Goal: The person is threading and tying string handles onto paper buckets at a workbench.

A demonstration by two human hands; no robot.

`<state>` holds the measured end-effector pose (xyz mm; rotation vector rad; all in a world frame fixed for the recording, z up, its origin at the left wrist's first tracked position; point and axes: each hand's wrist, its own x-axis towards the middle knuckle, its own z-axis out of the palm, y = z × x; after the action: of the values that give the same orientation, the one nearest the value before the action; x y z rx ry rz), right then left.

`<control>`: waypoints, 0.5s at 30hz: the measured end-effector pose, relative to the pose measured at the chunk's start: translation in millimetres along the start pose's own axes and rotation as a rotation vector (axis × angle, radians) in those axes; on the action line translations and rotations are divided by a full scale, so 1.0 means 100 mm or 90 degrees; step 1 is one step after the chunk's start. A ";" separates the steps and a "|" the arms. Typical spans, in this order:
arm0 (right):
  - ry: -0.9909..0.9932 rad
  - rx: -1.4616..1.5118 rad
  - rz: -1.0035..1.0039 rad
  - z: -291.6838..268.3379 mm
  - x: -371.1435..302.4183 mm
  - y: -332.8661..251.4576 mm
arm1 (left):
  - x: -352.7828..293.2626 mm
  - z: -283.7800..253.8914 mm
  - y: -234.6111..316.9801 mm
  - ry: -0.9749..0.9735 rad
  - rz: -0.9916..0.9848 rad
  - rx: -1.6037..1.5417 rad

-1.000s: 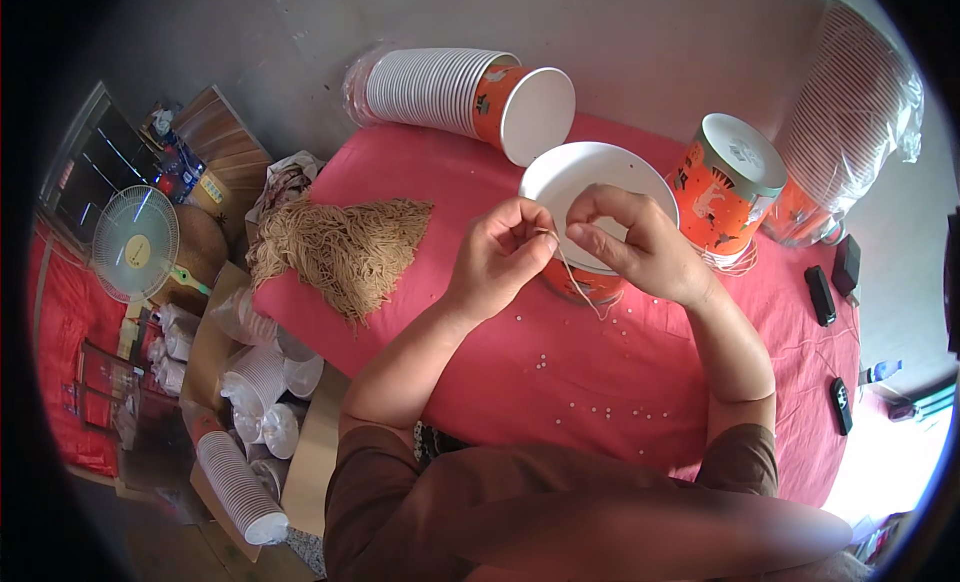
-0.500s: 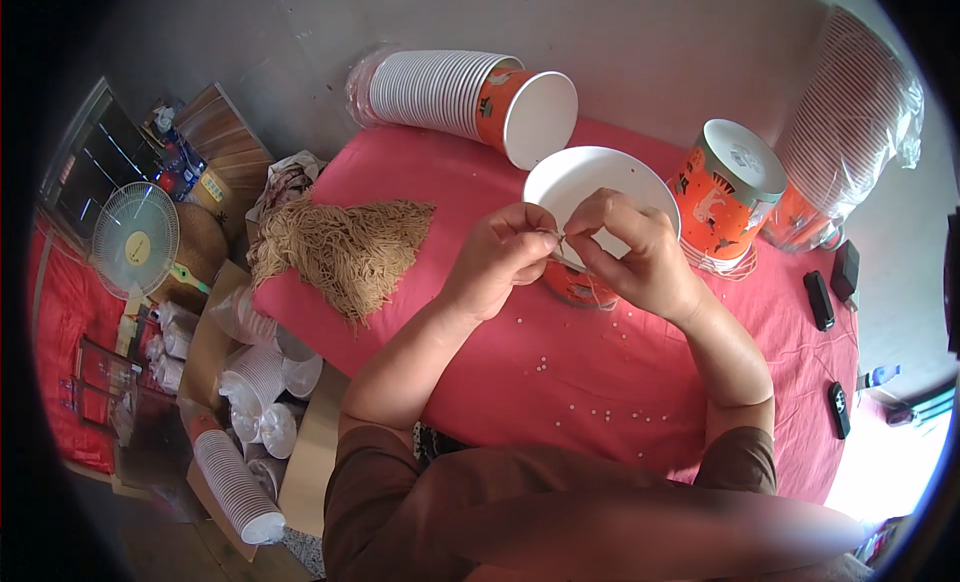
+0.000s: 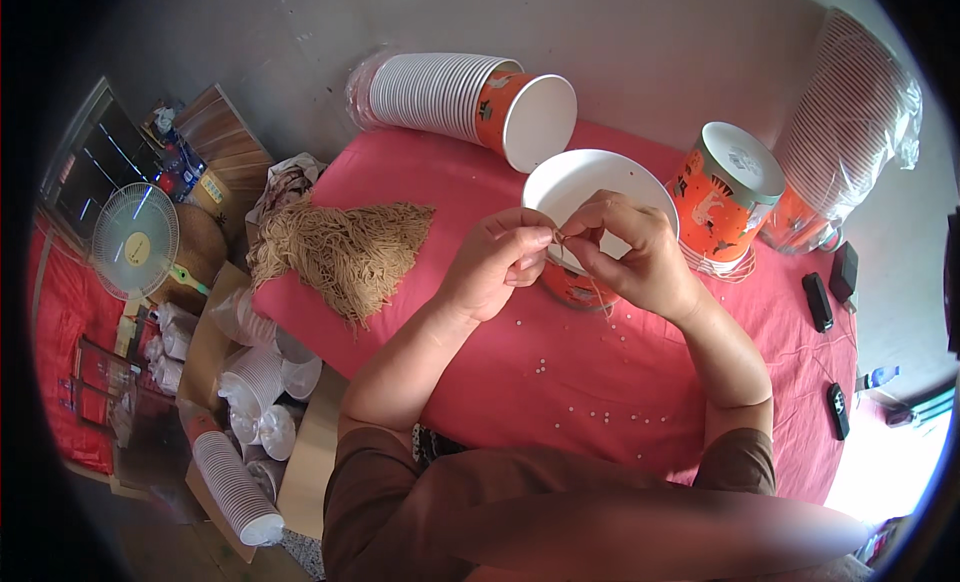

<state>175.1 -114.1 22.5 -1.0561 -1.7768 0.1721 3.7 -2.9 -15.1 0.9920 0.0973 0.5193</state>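
My left hand (image 3: 497,262) and my right hand (image 3: 637,257) meet over the near rim of a white-lined orange paper bucket (image 3: 575,177). Thumb and forefinger of each are pinched together on a thin brown cord (image 3: 559,239); only a short bit shows between the fingertips. Whether it is knotted, I cannot tell. The bucket stands upright, its front partly hidden by my hands. Left of it lies a heap of loose brown cords (image 3: 350,257). To the right, an upturned orange bucket (image 3: 715,202) sits on white rims with cord ends hanging out.
A nested bucket stack (image 3: 440,94) lies at the back; another in plastic wrap (image 3: 850,132) leans at the right wall. Small white bits (image 3: 605,416) dot the pink tablecloth (image 3: 500,372). Dark devices (image 3: 818,301) lie at the right edge. A carton (image 3: 305,462) with cup stacks stands at left.
The fingers have shifted slightly around the cord, my left fingertips turning a little. Both hands stay over the bucket's near rim, and the other things lie as before.
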 end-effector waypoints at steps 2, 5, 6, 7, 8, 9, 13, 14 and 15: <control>-0.005 -0.005 0.005 -0.02 0.01 -0.02 | 0.00 0.00 -0.01 0.025 0.042 0.059; 0.001 -0.017 0.003 -0.01 0.01 -0.01 | 0.01 0.02 -0.04 0.035 0.087 0.095; 0.013 -0.025 -0.004 -0.01 0.01 0.00 | 0.00 0.01 -0.03 0.035 0.087 0.095; 0.013 -0.025 -0.004 -0.01 0.00 0.00 | -0.01 0.01 -0.02 0.017 0.097 0.114; 0.018 -0.041 -0.009 -0.01 0.00 0.01 | -0.01 0.01 -0.02 0.000 0.107 0.133; 0.024 -0.057 -0.013 -0.01 -0.01 0.01 | -0.01 0.02 -0.02 0.000 0.107 0.133; 0.039 -0.129 -0.063 -0.02 0.00 0.03 | -0.01 0.09 -0.06 0.063 0.216 0.331; 0.034 -0.161 -0.066 -0.03 0.01 0.02 | -0.01 0.10 -0.06 0.085 0.272 0.418; 0.030 -0.193 -0.070 -0.04 0.02 0.02 | 0.00 0.11 -0.07 0.086 0.272 0.419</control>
<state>179.1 -112.9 24.2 -1.1601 -1.8498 -0.1944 9.3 -14.4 -15.1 1.6346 0.1847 0.9821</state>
